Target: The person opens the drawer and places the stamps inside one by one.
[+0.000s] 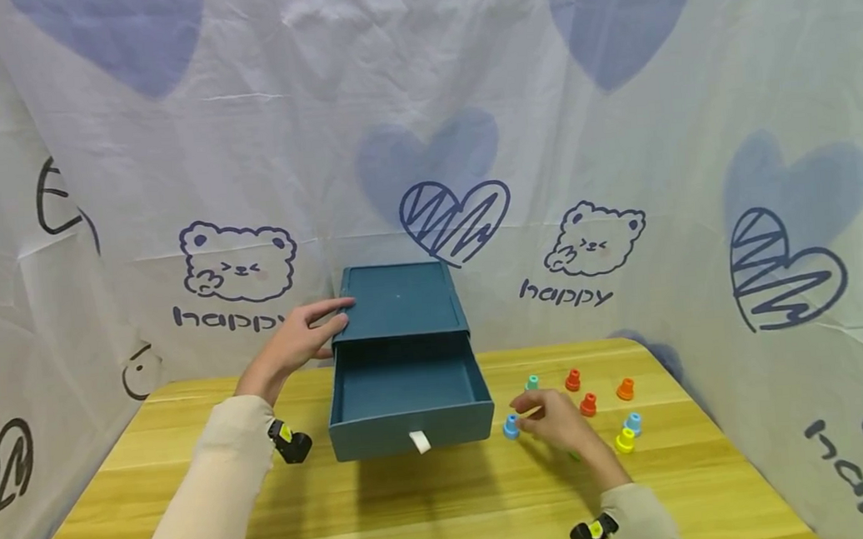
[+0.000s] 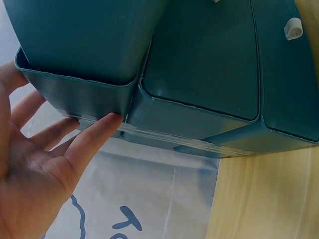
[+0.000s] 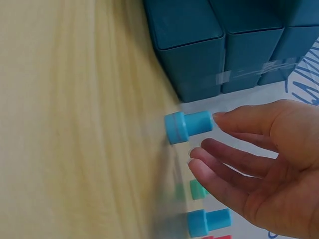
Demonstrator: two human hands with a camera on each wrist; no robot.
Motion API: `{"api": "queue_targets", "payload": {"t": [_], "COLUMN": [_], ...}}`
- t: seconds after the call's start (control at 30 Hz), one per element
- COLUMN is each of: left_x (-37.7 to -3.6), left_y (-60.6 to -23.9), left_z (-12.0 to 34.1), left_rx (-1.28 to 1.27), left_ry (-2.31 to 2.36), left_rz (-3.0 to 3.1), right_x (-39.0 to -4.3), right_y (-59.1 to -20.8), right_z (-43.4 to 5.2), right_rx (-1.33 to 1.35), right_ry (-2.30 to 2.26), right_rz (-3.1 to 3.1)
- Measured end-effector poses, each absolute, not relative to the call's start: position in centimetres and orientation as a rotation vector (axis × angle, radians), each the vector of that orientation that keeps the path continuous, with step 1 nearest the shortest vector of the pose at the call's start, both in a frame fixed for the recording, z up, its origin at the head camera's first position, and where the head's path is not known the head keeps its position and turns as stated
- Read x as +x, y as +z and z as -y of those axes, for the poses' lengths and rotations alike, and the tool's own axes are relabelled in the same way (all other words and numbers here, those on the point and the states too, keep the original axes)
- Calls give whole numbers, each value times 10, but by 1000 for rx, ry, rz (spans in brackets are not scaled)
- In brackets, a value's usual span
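A dark teal drawer box [image 1: 396, 297] stands on the table with its top drawer [image 1: 413, 434] pulled out, its inside bare. My left hand [image 1: 294, 346] rests with spread fingers against the box's left side, fingertips at the upper edge. In the left wrist view, the fingers [image 2: 94, 139] lie along the casing below the pulled-out drawer. My right hand [image 1: 558, 421] reaches to a small blue peg-shaped piece [image 1: 512, 427] right of the drawer. In the right wrist view, the thumb tip is right at the narrow end of this blue piece [image 3: 189, 126], with the other fingers apart from it.
Several similar pieces stand on the right of the table: red [image 1: 588, 405], orange [image 1: 625, 389], yellow [image 1: 625, 440], light blue [image 1: 633, 424] and teal [image 1: 533, 383]. A green one is mostly hidden under the right hand. A printed cloth [image 1: 419, 95] hangs behind and beside the table.
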State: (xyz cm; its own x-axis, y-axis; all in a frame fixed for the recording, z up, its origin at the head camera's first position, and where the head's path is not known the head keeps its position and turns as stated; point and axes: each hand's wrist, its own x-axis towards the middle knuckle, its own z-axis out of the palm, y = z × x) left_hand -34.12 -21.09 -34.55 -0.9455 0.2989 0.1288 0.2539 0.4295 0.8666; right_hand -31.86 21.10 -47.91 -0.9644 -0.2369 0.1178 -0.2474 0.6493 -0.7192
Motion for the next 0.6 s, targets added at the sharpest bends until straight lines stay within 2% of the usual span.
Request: {"api": "queue_targets", "payload": {"t": [0.6], "left_x": [-343], "left_y": [-347], "left_z": [210], "left_rx": [509], "left_ry": [1593], "left_rz": [-2605], "right_x": [-319], "right_y": [-488], "right_z": [-206], "right_rx": [421], "right_ry": [1225], "right_rz": [2860]}}
